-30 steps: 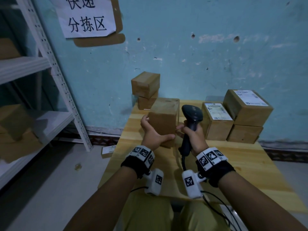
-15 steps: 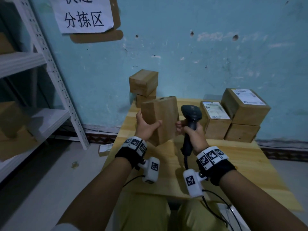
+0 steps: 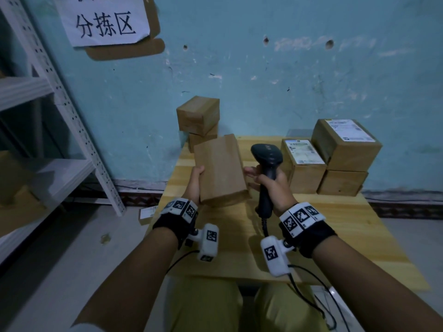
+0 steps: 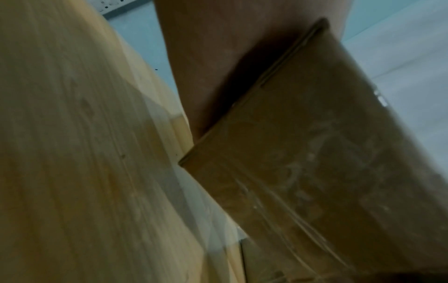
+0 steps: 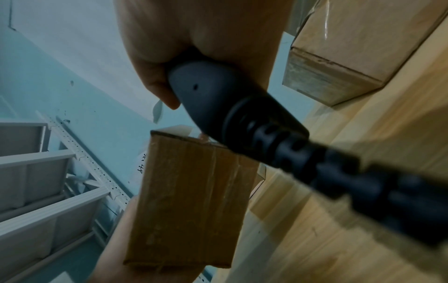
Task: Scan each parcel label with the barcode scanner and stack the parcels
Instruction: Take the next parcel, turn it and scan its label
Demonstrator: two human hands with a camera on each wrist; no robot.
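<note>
My left hand [image 3: 195,182] grips a brown cardboard parcel [image 3: 219,170] and holds it tilted above the wooden table [image 3: 335,236]; a plain taped face shows, no label in sight. In the left wrist view the parcel [image 4: 315,162] fills the right side, with my palm against it. My right hand [image 3: 271,185] grips the handle of a black barcode scanner [image 3: 267,155], and its extended fingers touch the parcel's right side. The right wrist view shows the scanner handle [image 5: 218,99] and the parcel [image 5: 191,201] beyond it.
Two plain parcels [image 3: 199,115] are stacked at the table's back left corner. Three parcels stand at the back right, two with white labels on top [image 3: 303,152], [image 3: 347,130]. A white metal shelf rack [image 3: 72,121] stands at the left. The scanner cable [image 3: 309,295] runs down past my right forearm.
The left hand has lifted the parcel off the table and tipped it leftward, turning a broad plain face up. The right hand with the scanner has stayed beside it.
</note>
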